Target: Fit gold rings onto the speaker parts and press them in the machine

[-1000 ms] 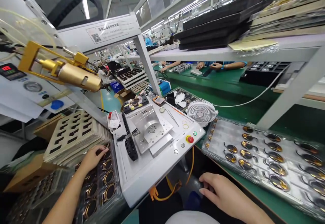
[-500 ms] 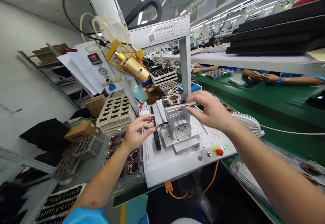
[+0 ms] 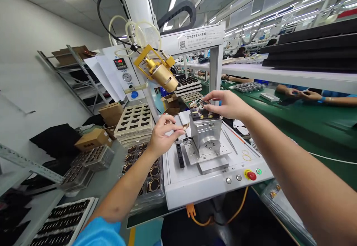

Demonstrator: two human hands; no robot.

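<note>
Clerk: Left hand: one, grasping a small gold-coloured part between thumb and fingertips. Part located just beside the black holder, in the air.

Checker: Right hand?

Clerk: One, fingers bent together above the holder; whether anything is pinched there, cannot tell.

Checker: Handling of the part?

Clerk: By judgement: light, thin, fairly stiff, slick on its shiny face, easily marked or bent. Best taken by its outer edge, lightly. Holder: rigid-looking, on top of a metal block, likely heavy; best steadied by its sides.

Checker: Containers, nearest first?

Clerk: Clear tray, left of the machine base: round dark pieces with gold-coloured rims, one per pocket. Behind it, pale trays, stacked, with dark cutouts showing in the top one.

Checker: Farther left?

Clerk: Clear trays, stacked, small parts in rows, too small to name. Cardboard box, contents hidden. White tray, low down: rows of narrow dark pieces.
</note>
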